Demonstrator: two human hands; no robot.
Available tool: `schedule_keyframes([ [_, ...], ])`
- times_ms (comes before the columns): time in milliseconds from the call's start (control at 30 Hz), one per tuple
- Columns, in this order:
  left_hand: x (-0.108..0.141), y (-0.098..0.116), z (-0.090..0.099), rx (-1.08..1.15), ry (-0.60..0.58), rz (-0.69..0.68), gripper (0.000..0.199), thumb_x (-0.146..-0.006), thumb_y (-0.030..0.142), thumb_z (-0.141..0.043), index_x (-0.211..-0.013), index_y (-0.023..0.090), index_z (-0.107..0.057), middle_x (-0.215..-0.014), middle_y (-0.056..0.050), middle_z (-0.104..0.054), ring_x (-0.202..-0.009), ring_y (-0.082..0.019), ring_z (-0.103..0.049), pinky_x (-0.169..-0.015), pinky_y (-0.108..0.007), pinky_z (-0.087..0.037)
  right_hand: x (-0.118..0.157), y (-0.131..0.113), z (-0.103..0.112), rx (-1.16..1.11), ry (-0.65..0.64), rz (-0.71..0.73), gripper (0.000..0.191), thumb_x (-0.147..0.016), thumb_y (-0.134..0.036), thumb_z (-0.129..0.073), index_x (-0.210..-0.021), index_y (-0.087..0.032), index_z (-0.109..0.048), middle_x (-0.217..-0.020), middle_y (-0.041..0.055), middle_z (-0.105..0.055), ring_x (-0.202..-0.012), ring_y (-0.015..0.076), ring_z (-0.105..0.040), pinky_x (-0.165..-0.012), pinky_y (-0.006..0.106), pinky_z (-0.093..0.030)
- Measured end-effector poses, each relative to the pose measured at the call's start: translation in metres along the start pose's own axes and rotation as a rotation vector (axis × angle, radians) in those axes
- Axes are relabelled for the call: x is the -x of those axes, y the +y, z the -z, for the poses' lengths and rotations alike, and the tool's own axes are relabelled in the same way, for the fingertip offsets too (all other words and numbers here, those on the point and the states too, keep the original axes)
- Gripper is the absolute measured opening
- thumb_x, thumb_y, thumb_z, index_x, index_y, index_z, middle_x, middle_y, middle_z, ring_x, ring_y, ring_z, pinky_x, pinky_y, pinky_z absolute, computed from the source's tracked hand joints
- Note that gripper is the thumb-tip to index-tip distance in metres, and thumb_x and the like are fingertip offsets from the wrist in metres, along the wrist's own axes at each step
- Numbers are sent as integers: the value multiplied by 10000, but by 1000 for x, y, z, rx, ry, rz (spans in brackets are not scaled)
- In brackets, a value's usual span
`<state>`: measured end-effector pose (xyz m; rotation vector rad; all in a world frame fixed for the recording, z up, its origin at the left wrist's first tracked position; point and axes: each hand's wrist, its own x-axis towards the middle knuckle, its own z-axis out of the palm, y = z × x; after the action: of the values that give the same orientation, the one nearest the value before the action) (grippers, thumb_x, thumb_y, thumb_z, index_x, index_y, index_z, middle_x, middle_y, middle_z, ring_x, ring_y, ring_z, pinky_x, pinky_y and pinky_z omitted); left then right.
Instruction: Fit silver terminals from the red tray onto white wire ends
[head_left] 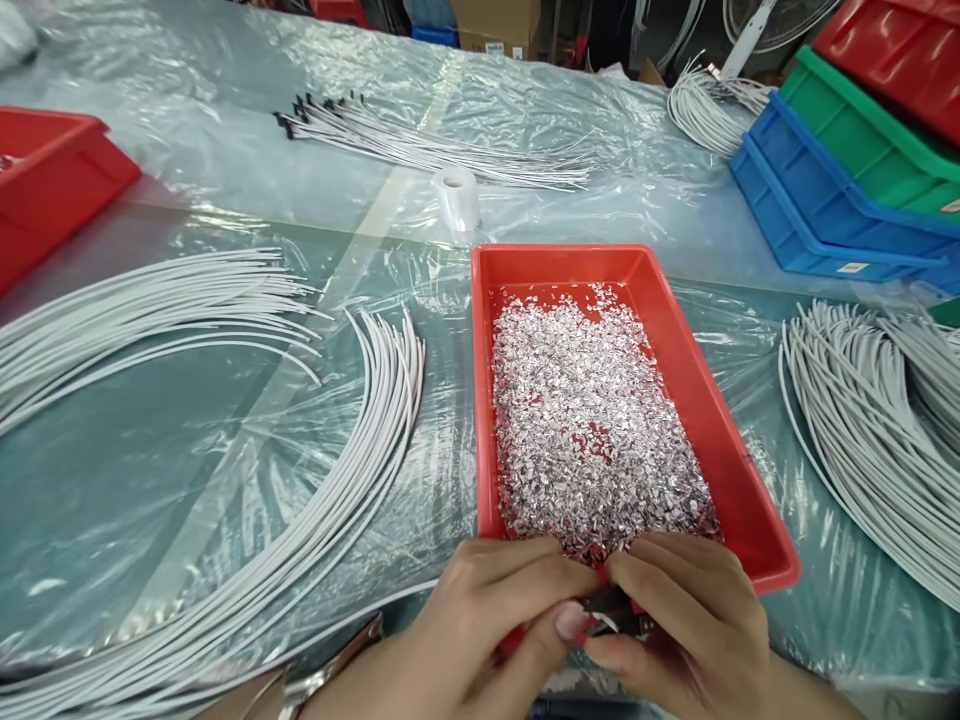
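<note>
Both hands meet at the near edge of a red tray [486, 450] that holds many small shiny metallic pieces [585, 400]. My left hand [502, 610] has its thumb and fingers pinched on the end of a white cable [397, 598], which runs off to the left under the wrist. Close against it, my right hand [682, 610] is closed around a small dark object [619, 608], mostly covered by the fingers; what it is cannot be made out. A short white tip shows between the two thumbs.
White cable bundles lie at the left [150, 310], centre left [375, 450] and right [870, 420]. Black-ended cables [435, 150] and a clear roll [457, 200] lie beyond the tray. A red bin [60, 190] stands left; stacked blue bins [825, 210] stand right.
</note>
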<state>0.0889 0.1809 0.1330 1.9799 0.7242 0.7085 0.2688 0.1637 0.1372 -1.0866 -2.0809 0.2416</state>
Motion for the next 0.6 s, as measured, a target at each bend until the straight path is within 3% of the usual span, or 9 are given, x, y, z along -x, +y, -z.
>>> schedule_keyframes([
  [267, 4, -1, 2, 57, -13, 46, 165, -933, 171, -393, -1009, 208, -535, -832, 0, -648, -697, -108, -615, -654, -205, -476, -4, 1, 0, 2, -16, -6, 315, -983, -376, -391, -745, -192, -483, -471, -46, -525, -376, 106, -493, -388, 258, -375],
  [600, 4, -2, 1, 156, -36, 121, 148, -925, 172, -417, -863, 170, -552, -734, 9, -577, -652, -98, -555, -609, -197, -427, -4, -2, -2, -31, -14, -28, 325, -987, -378, -377, -733, -200, -473, -458, -51, -509, -362, 104, -479, -375, 257, -366],
])
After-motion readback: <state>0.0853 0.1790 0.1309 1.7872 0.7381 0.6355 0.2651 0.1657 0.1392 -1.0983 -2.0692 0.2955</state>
